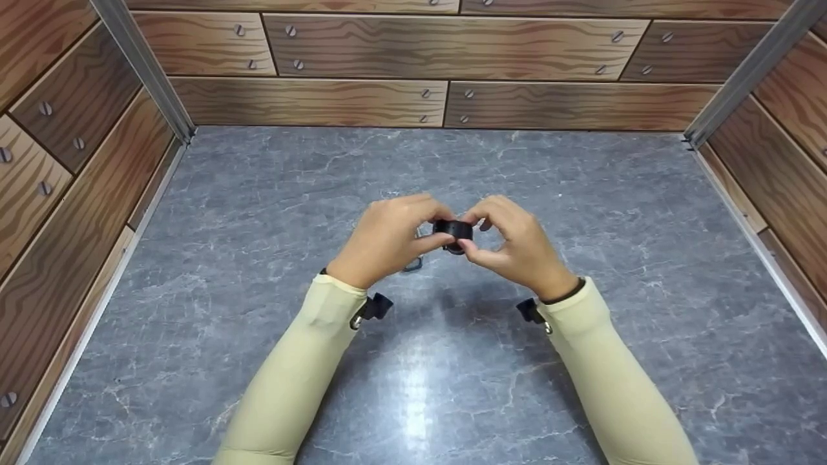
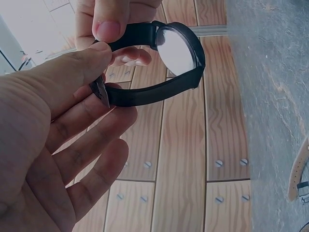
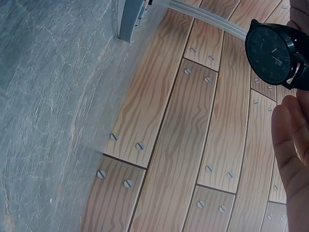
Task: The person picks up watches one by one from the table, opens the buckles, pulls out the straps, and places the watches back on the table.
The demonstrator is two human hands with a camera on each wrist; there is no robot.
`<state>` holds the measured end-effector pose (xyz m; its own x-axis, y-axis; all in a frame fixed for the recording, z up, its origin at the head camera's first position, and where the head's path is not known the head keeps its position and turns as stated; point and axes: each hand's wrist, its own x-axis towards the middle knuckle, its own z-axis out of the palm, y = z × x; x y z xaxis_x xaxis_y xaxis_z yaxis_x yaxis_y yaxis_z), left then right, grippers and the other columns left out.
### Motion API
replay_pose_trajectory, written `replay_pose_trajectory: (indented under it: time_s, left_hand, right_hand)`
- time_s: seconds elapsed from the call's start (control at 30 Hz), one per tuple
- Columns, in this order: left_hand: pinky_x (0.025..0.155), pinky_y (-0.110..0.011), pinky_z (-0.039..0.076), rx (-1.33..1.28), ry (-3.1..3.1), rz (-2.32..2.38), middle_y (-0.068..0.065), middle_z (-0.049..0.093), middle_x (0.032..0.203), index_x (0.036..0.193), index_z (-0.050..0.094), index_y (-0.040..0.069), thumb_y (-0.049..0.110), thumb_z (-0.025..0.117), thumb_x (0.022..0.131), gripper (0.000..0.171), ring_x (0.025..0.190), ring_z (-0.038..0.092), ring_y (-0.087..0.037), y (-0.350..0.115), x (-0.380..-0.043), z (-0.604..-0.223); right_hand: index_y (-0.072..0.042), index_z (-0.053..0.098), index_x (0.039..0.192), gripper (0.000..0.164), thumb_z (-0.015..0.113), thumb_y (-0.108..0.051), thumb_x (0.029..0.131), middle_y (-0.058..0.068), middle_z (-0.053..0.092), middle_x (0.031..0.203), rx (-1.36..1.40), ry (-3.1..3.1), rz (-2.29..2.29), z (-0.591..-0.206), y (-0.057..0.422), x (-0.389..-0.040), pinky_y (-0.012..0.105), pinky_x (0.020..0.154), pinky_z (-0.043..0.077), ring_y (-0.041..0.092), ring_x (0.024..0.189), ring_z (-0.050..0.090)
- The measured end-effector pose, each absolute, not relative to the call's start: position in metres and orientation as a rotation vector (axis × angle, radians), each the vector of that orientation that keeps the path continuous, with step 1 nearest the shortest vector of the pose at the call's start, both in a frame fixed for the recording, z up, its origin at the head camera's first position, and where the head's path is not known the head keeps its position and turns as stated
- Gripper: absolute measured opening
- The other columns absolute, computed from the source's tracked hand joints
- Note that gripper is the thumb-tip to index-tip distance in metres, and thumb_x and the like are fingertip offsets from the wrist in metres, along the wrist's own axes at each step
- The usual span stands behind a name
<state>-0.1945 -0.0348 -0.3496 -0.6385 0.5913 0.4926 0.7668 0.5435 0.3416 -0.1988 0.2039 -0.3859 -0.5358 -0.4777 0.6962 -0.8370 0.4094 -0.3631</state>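
Both hands hold a black wristwatch [image 1: 453, 228] up in front of me, its strap bent round into a loop. My left hand [image 1: 393, 237] pinches the strap beside the metal buckle [image 2: 101, 92] between thumb and index finger; its other fingers are half extended. Opposite it, my right hand [image 1: 515, 240] pinches the strap with thumb and fingertips, the two thumbs close together. The case back [image 2: 176, 53] looks bright in the left wrist view. In the right wrist view the black dial [image 3: 268, 54] shows, with the right fingers [image 3: 289, 145] at the edge.
A tan strap with holes [image 2: 298, 169] and a buckle lies on the grey marbled table [image 2: 275, 96], cut off by the frame. Behind my left hand a small dark loop [image 1: 412, 264] lies on the tabletop. Wood-patterned walls [image 1: 452, 48] with metal corner posts [image 1: 145, 68] surround the table.
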Motion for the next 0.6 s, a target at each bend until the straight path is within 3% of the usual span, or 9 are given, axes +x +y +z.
replay_pose_trajectory:
  time_s: [0.6]
  left_hand:
    - [0.079,-0.025,0.055,-1.114,-2.472,-0.785,0.007,0.075,0.103,0.11,0.075,0.018,0.032,0.077,0.094,0.022,0.092,0.07,-0.007,-0.0344,-0.1946,-0.3488]
  right_hand:
    - [-0.005,0.066,0.101,0.02,0.077,-0.004,0.085,0.004,0.068,0.096,1.106,-2.186,0.97,-0.3844,0.204,-0.1975,0.03,0.071,0.055,0.02,0.085,0.064]
